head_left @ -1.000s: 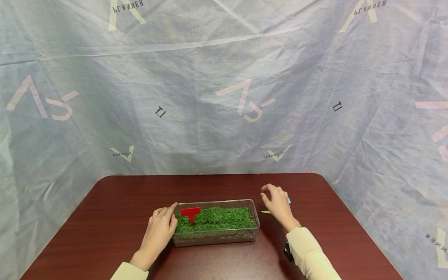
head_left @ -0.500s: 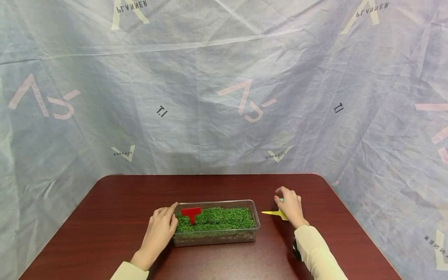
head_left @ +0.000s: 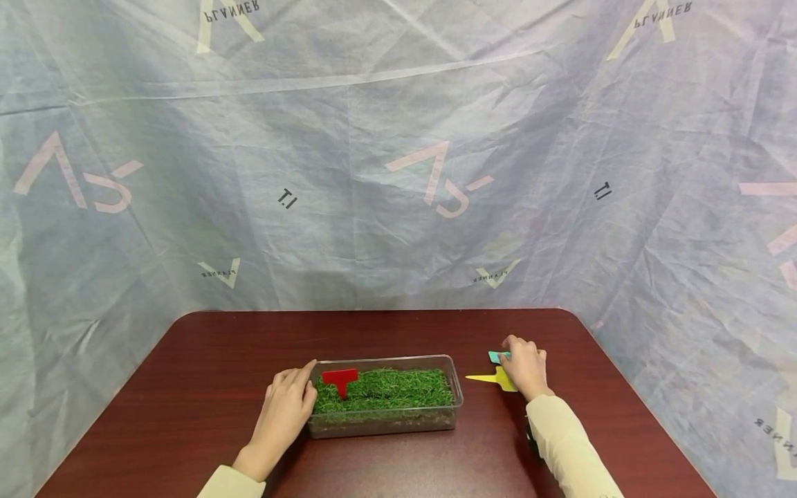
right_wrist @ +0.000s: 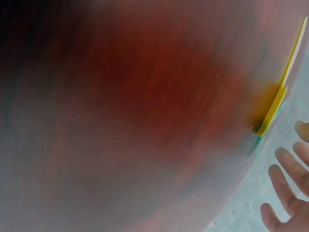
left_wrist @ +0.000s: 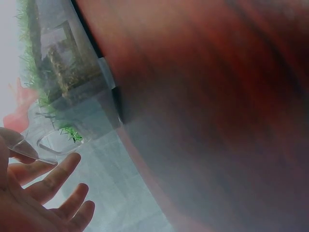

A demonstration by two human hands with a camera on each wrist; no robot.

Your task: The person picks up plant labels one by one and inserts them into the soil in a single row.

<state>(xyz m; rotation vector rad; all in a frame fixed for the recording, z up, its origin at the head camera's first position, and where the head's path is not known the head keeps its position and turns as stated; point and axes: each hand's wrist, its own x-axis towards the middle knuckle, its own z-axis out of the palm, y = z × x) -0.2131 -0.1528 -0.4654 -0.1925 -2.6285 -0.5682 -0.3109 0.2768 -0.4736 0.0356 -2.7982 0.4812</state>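
In the head view, the clear box (head_left: 414, 423) is your landmark: it sits on the dark red table (head_left: 386, 467) with green turf (head_left: 398, 384) inside, and a red T-shaped tag (head_left: 340, 377) stands upright in that turf near the box's left end. Your left hand (head_left: 286, 401) rests over the box's left end, fingers relaxed and nearly straight, index fingertip at its far left corner. Your right hand (head_left: 526, 366) is to the right of the box, fingers lightly bent, above a yellow tag (head_left: 505, 379) that lies with its point toward the box, and beside a teal tag (head_left: 496, 357) just beyond the yellow one, partly hidden by your hand. In the left wrist view, your thumb and index finger are at the rim of the box's end, the thumb partly behind clear plastic, while the other fingers spread loosely outside it without clenching. In the right wrist view, your fingers are extended and apart, with no tag visible between them; the yellow tag and a teal edge lie near, and you cannot tell whether your fingertips touch the teal tag.
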